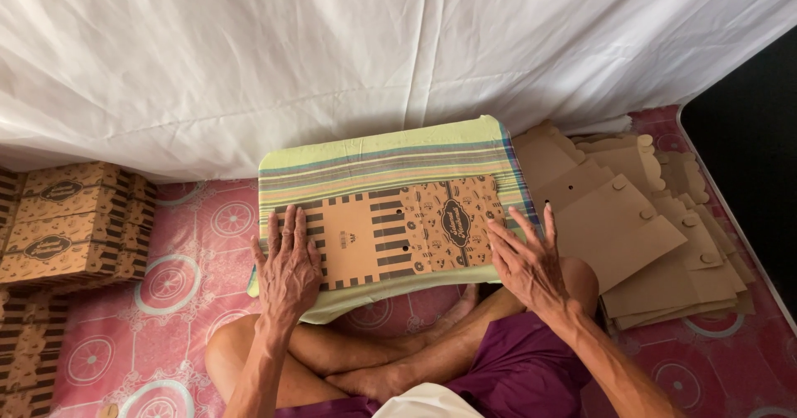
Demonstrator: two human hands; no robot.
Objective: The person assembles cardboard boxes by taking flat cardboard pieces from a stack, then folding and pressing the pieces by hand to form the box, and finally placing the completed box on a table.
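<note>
The left hand [288,264] and the right hand [525,260] lay open and flat, pressing the ends of a flat printed cardboard box blank [398,231] on a striped cloth-covered worktop [374,165], beside a stack of plain blanks [656,244] and folded boxes [66,219].

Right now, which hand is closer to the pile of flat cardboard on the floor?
The right hand. It rests on the right end of the printed box sheet, just beside the pile of flat cardboard. The left hand presses the sheet's far left end.
</note>
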